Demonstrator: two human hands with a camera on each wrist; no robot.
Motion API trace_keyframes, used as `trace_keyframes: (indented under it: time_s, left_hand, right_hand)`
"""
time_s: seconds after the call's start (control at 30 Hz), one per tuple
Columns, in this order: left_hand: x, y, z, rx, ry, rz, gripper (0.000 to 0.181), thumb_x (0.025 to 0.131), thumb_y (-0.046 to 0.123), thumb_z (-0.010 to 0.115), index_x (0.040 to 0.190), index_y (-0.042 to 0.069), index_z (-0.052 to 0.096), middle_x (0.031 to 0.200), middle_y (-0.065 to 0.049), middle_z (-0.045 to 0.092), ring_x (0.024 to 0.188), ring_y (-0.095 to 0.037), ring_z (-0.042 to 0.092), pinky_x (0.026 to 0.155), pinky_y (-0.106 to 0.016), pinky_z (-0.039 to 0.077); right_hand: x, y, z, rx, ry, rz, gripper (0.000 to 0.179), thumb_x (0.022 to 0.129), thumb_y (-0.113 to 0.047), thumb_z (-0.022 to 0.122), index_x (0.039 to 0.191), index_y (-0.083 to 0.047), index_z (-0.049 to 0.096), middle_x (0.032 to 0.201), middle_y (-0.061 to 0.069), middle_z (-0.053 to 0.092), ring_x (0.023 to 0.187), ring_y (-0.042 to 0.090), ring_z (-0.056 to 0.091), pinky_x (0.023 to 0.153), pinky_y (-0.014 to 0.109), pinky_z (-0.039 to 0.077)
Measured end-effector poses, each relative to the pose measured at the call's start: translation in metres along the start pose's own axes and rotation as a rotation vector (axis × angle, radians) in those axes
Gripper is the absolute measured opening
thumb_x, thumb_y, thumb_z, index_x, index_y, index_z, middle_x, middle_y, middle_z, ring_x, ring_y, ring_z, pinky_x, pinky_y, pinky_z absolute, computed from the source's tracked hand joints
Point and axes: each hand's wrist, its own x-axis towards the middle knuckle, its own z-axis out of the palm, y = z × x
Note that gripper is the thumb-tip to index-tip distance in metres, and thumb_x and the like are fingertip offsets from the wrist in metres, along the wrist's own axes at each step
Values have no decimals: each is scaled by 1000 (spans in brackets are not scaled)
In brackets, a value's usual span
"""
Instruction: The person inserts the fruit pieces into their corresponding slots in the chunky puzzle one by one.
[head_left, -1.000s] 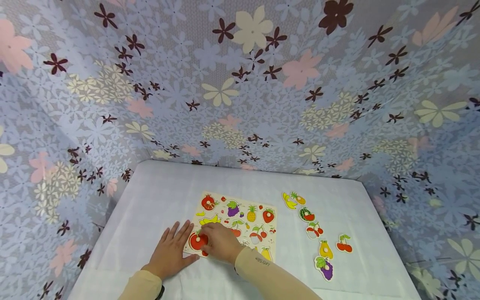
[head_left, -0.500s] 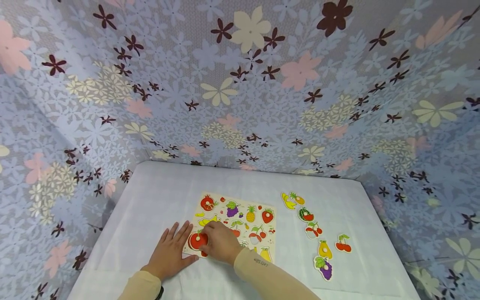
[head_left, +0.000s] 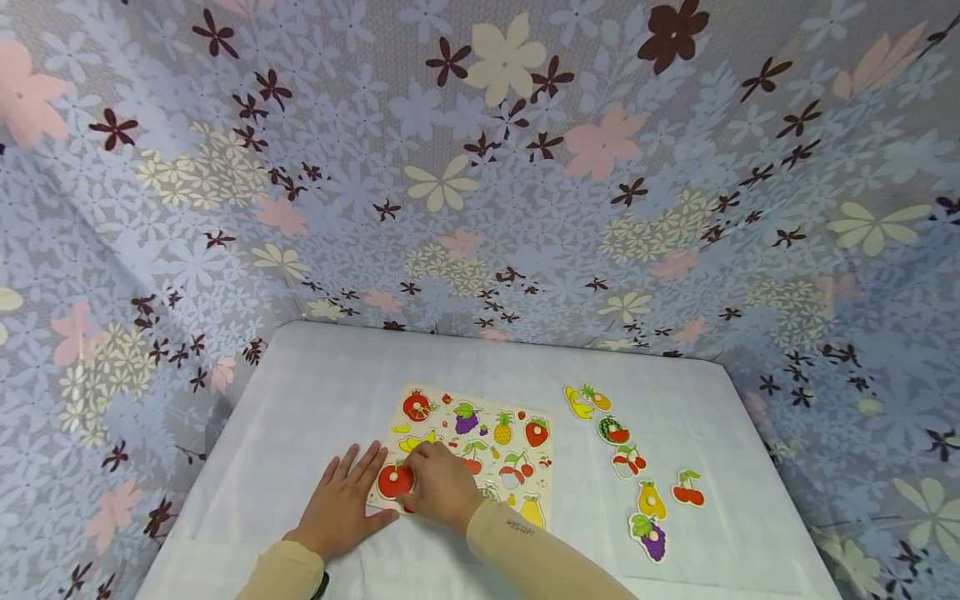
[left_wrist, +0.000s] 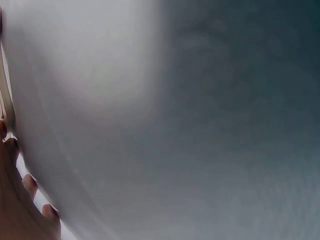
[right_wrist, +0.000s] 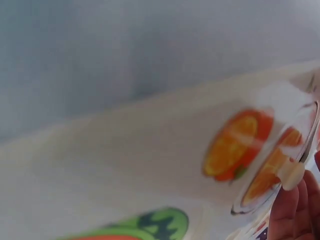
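Observation:
A cream fruit puzzle board lies on the white table. At its near left corner is a red round fruit puzzle piece with a pale knob. My right hand reaches over the board, its fingers curled at that piece's right edge; the fingertips are partly hidden. In the right wrist view, my right fingers appear beside the knob of an orange puzzle piece, which the hand covers in the head view. My left hand lies flat, fingers spread, fingertips by the board's left edge. The left wrist view shows mostly blurred cloth.
Loose knobbed pieces lie right of the board: a banana, pineapple, watermelon, pear, grapes and cherries, plus another red-fruit piece. Floral cloth hangs around the table.
The red fruit piece sat slightly off its matching red shape, with a rim showing at the left; now it lies flush over it. My right hand has barely shifted, and the left stays put.

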Motion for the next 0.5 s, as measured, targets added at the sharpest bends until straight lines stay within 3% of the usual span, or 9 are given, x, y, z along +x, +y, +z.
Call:
trace_keyframes:
  time_s: [0.23, 0.5]
  left_hand:
    - [-1, -3, 6, -22, 79, 39, 96, 83, 71, 62, 153, 9, 40, 158, -10, 36, 144, -41, 28, 114, -62, 21]
    - [0, -8, 13, -9, 75, 35, 98, 84, 74, 57, 156, 12, 35, 160, -6, 32, 145, -38, 26, 115, -60, 18]
  right_hand:
    - [0, 6, 3, 66, 2, -24, 36, 79, -32, 81, 111, -21, 70, 121, -8, 61, 111, 12, 57, 100, 28, 48]
    - [0, 6, 3, 48, 5, -29, 34, 83, -35, 80, 112, -20, 71, 119, -7, 62, 110, 12, 57, 98, 29, 49]
